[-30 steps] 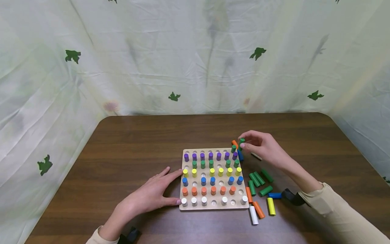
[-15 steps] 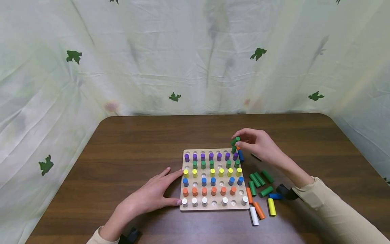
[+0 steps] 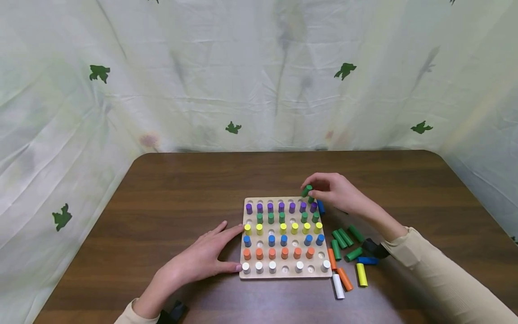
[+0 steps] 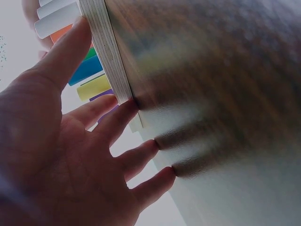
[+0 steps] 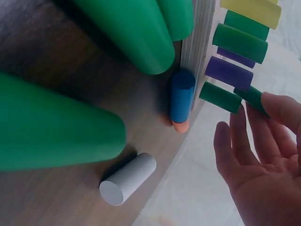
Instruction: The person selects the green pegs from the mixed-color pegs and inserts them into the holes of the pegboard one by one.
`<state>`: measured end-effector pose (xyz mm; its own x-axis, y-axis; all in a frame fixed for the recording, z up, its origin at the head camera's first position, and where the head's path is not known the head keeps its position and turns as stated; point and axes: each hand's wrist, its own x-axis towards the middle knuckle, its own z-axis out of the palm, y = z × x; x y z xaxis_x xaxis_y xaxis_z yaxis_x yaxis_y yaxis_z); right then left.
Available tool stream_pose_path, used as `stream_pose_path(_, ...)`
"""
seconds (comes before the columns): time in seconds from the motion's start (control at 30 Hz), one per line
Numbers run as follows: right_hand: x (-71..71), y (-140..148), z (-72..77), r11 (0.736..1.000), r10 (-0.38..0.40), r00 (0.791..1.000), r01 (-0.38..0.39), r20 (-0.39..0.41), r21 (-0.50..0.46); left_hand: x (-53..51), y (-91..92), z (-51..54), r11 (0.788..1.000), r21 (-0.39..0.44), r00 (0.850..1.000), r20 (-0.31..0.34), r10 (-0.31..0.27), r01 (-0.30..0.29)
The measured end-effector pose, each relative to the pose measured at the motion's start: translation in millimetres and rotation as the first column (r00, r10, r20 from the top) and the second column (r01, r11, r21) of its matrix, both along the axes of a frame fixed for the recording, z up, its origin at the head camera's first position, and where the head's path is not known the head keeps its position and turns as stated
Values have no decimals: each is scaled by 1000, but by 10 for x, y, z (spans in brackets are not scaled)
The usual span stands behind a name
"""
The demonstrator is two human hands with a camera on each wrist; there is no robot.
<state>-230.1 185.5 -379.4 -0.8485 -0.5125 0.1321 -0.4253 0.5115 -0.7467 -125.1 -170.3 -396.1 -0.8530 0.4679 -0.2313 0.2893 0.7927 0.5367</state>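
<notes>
A wooden pegboard stands on the table with rows of purple, green, yellow, blue, orange and white pegs, some holes bare. My right hand pinches a green peg between thumb and fingers, tilted, over the board's back row. Beside it, another green peg stands in the back right corner, partly covered by the hand in the head view. My left hand rests at the board's left side, thumb and forefinger touching it. In the left wrist view, its fingers reach straight along the board's edge.
Right of the board lie several loose green pegs, with orange, white, yellow and blue pegs. Another blue peg, an orange peg and a white peg lie near the back right corner.
My right hand has carried the green peg leftward, from beyond the board's right corner to above the back row. The peg went from upright to tilted. My left hand has stayed put.
</notes>
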Motion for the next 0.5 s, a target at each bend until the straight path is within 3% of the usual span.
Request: stream_pose_path(0.5,-60,-74,-55,994,32,998,-37,54,99,-13,-2,5,1000,-3,1000,-4,-10,10)
